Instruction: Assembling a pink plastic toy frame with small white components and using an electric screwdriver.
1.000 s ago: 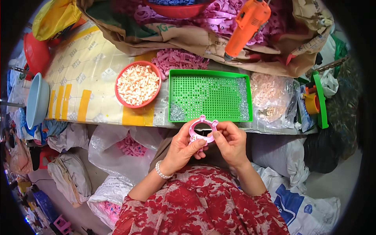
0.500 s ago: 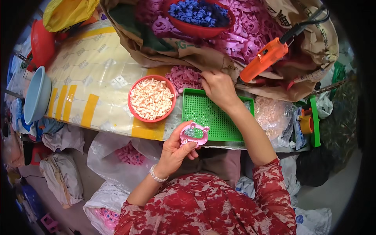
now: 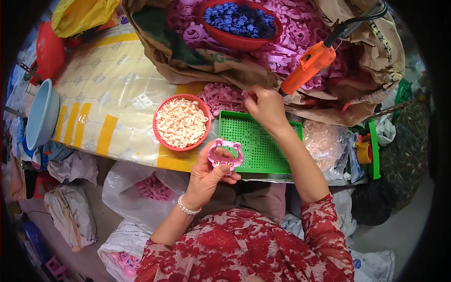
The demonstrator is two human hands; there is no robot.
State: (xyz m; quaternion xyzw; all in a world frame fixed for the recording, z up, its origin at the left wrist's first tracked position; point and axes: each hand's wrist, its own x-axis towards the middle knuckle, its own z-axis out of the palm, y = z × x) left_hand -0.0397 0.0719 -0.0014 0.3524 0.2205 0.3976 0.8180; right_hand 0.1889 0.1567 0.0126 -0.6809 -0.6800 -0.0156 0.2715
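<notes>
Work appears partway complete: the left hand [image 3: 203, 177] clamps the pink frame [image 3: 233, 162] at the near edge of the green tray [image 3: 265, 171]; the right hand [image 3: 268, 110] pinches a small pink part [image 3: 244, 94], unattached.

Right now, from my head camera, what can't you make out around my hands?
In the head view:
Green tray: partly hidden by the right forearm.
Pink ring-shaped part: its lower rim is partly covered by the left thumb.
Small pink piece at the right hand: too small to tell its shape or whether it's held.
Black cord: cut off by the upper edge.
</notes>
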